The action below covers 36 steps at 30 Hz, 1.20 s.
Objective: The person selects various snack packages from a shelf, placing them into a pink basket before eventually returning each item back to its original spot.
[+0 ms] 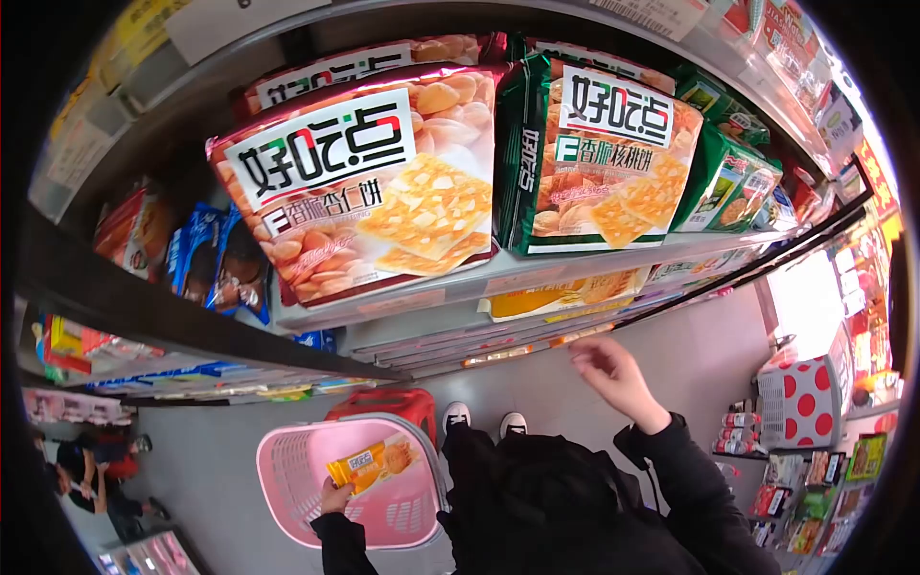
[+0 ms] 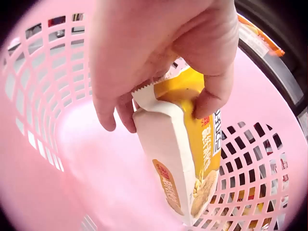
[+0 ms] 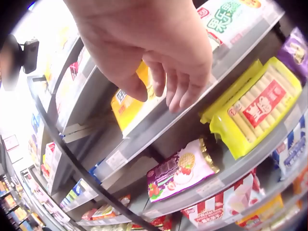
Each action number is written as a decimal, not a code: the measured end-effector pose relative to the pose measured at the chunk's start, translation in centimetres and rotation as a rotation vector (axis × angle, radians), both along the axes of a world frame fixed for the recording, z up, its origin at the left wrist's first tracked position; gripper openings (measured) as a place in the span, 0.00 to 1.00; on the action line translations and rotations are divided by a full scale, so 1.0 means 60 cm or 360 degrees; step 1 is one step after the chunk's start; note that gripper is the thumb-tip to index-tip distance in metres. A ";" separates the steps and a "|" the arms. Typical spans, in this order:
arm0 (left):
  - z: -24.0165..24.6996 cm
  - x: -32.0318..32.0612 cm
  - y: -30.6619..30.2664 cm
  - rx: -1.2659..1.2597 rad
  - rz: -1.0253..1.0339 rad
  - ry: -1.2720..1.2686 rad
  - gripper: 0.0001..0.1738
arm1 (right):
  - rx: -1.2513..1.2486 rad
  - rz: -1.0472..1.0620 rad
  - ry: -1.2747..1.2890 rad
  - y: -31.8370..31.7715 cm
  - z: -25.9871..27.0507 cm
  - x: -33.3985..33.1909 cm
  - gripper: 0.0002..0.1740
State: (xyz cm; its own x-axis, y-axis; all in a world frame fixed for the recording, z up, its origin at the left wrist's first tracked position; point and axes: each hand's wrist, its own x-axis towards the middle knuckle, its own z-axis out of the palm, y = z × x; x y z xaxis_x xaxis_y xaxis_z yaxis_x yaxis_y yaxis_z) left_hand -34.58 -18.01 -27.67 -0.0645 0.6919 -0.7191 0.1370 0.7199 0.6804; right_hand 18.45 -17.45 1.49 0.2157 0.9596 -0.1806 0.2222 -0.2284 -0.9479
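My left hand [image 1: 337,498] pinches the end of a yellow and white biscuit pack [image 2: 166,139] between thumb and fingers, and holds it inside the pink basket [image 1: 287,479]. In the left wrist view the hand [image 2: 159,53] is above the pack, with basket walls around it. My right hand [image 1: 613,376] hangs in the air in front of the shelves, fingers loosely bent, nothing in it. In the right wrist view the hand [image 3: 149,53] is nearest a yellow pack [image 3: 127,113] on a shelf; whether they touch cannot be told.
Large red [image 1: 359,182] and green [image 1: 604,153] biscuit packs stand on the upper shelf. A red object [image 1: 398,407] is beside the basket. Lower shelves hold a purple pack [image 3: 180,171] and a yellow-wrapped one [image 3: 257,108]. A person [image 1: 91,479] is at the far left.
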 end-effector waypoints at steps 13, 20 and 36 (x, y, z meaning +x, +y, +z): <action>-0.146 -0.059 0.021 -0.0259 -0.0232 0.0643 0.25 | 0.0489 -0.0717 -0.0638 0.017 0.005 0.079 0.27; -0.013 0.011 0.051 0.0202 -0.0527 0.1228 0.23 | 0.0535 -0.0828 -0.0681 0.035 -0.017 0.098 0.29; 0.522 0.572 0.219 0.1970 -0.0963 0.0393 0.20 | 0.0522 -0.0622 -0.1213 0.018 0.011 0.109 0.27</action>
State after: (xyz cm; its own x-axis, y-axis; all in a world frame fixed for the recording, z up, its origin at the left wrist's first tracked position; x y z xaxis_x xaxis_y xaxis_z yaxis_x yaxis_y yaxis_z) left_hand -0.28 -4.88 3.65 0.4345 0.8269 0.3569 0.4147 -0.5354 0.7357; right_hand 24.96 -16.38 2.15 0.4848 0.7713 0.4123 0.7775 -0.1642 -0.6071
